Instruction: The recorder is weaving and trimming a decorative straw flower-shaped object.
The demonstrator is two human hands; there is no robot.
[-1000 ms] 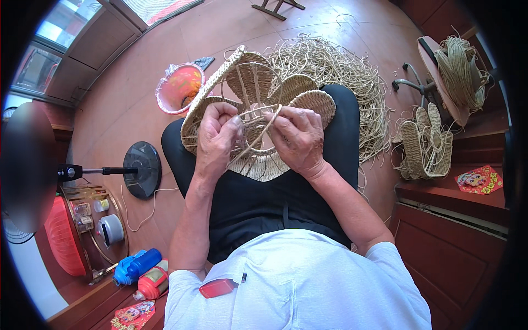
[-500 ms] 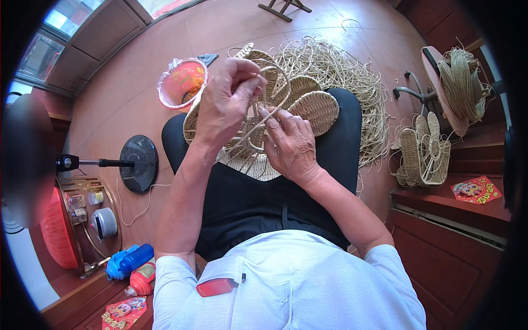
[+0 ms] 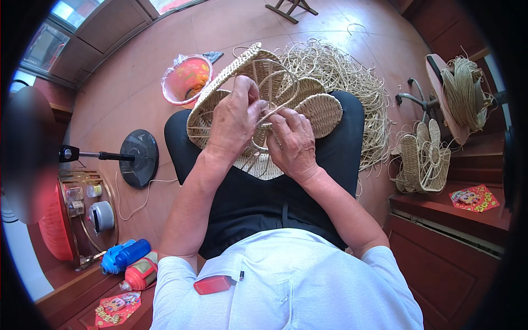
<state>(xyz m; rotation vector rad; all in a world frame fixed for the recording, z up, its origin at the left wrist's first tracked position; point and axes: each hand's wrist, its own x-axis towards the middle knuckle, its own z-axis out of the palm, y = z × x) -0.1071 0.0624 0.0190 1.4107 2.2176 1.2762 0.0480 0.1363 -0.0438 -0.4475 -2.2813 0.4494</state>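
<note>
A woven straw piece (image 3: pixel 206 107) with a braided rim and several oval, petal-like panels (image 3: pixel 319 113) rests on my lap. Above its middle, my left hand (image 3: pixel 234 124) has its fingers closed in a pinch on a straw cord (image 3: pixel 287 102). Just to the right, my right hand (image 3: pixel 294 143) grips the same cord between thumb and fingers, close to the left fingertips. From there the cord arches up in a loop over the panels. Behind my hands, the middle of the woven piece and some loose strands are partly hidden.
On the floor beyond my knees lies a heap of loose straw cord (image 3: pixel 360 110). A pink lined bucket (image 3: pixel 170 88) stands ahead left, and a round black stand base (image 3: pixel 138 158) at left. At right are a similar woven piece (image 3: pixel 410 162) and a cord bundle (image 3: pixel 466 88) on a stool.
My left hand has come down and nearer to my right hand. More of the woven piece's braided rim now shows at upper left, and the cord loop has shifted right.
</note>
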